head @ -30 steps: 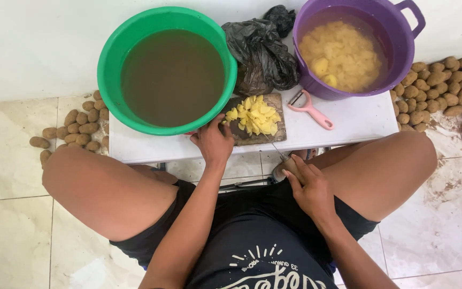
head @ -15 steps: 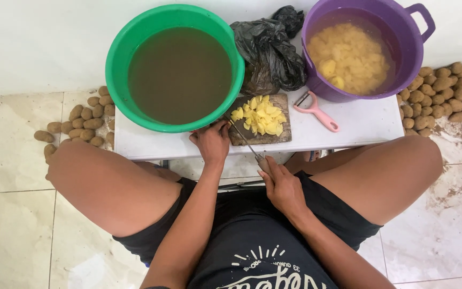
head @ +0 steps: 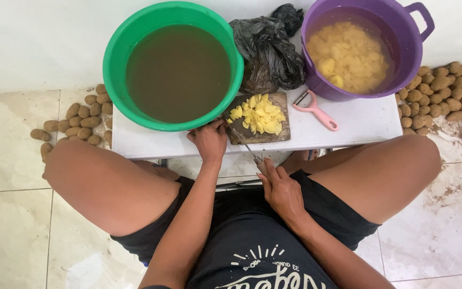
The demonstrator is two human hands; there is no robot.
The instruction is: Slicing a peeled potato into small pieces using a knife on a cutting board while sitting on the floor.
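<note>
My right hand [head: 280,188] grips a knife [head: 244,143], its blade reaching onto the cutting board [head: 282,100] on the counter [head: 359,120]. My left hand [head: 208,140] closes on the board's left edge, beside the yellow potato pieces [head: 258,114] and the green basin [head: 175,64].

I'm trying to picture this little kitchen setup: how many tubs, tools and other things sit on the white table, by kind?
Tubs: 2, a green basin of murky water and a purple tub of cut potato
Cutting boards: 1, wooden, under yellow pieces
Peelers: 1, pink
Knives: 1, in the right hand
Black bags: 1
Total: 6
</note>
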